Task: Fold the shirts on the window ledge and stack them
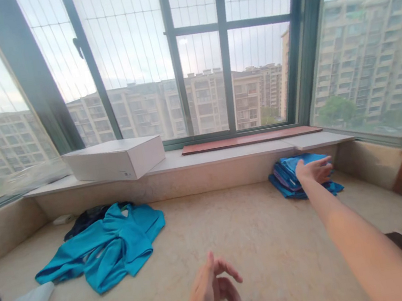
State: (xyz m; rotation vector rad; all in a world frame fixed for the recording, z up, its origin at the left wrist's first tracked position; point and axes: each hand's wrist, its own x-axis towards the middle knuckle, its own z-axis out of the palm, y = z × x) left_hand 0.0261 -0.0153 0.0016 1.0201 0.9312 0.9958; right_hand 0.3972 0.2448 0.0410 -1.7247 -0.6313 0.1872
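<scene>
Reaching over the folded blue clothes (287, 179) with our right hand (315, 170), our left hand (222, 289) loosely curled.
We see the right hand open, fingers spread above the stack, which lies at the right rear of the stone ledge (245, 225); whether the palm presses on the cloth, we cannot tell. Our left hand hovers at the near middle of the ledge, half open, thumb raised apart and fingers bent loosely; the ledge is nearest to it. Over on our left a teal garment (123, 239) lies crumpled, sleeves splayed, partly over a dark cloth (88, 221). Behind, a white box (103, 160) and a reddish-brown board (249, 139) rest on the white shelf (179, 161) below the window.
</scene>
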